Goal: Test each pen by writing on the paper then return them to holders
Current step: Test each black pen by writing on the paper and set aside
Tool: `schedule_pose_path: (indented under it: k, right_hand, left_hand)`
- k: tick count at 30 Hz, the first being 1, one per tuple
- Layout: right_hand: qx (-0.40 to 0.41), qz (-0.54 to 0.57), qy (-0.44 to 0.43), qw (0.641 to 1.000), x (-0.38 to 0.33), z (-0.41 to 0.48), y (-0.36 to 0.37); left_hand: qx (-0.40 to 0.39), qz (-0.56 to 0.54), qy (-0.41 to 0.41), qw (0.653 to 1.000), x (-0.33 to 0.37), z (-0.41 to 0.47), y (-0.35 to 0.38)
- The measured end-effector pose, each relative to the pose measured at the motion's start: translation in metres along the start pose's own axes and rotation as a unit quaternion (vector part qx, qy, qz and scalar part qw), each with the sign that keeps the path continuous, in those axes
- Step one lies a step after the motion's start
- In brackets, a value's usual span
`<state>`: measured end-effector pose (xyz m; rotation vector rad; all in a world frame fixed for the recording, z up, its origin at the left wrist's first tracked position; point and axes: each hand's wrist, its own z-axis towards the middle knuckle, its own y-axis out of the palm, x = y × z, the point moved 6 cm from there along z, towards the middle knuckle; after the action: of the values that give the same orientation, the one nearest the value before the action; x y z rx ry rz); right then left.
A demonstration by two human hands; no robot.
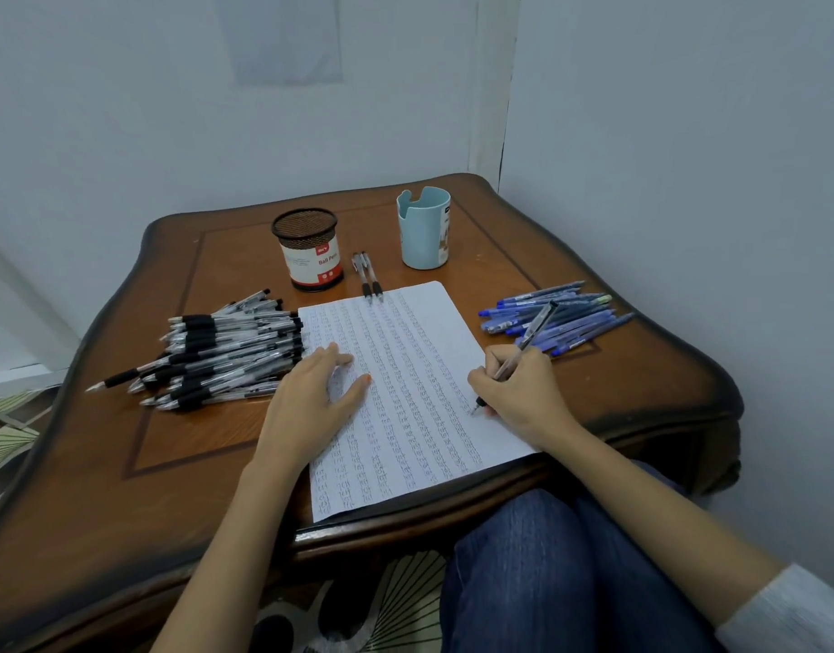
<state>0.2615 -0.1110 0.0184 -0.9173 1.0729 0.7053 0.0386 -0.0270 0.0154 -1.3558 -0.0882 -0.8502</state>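
Pen testing on a glossy wooden table (570,285).
The right hand (523,393) pinches a clear pen (518,355), tip on the scribbled paper (405,393); the left hand (316,398) presses it flat, fingers spread.

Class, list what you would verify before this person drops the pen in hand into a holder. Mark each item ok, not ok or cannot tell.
1. Right hand grips the pen: ok.
2. Pen tip touches the paper: ok.
3. Left hand rests flat on the paper: ok.
4. This pen leaves a clear mark: cannot tell.
5. Mesh holder upright, mouth unobstructed: ok.
6. Blue holder upright, mouth unobstructed: ok.
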Motion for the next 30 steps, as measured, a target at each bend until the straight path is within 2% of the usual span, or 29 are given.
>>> schedule_pose_path:
  k: [18,23,30]
  right_hand:
    - [-0.017,0.006,-0.004,1.0,0.0032,0.0022,0.0034]
    - [0.02,0.021,-0.009,1.0,0.003,0.0009,-0.0022]
    - [-0.003,0.02,-0.003,1.0,0.0027,0.0007,0.001]
  left_hand:
    - [-0.005,0.004,-0.008,1.0,-0.0013,0.0003,-0.0002]
    - [-0.009,0.003,-0.011,1.0,-0.0017,0.0004,0.0009]
    - [-0.005,-0.001,-0.008,1.0,-0.001,-0.0002,-0.0001]
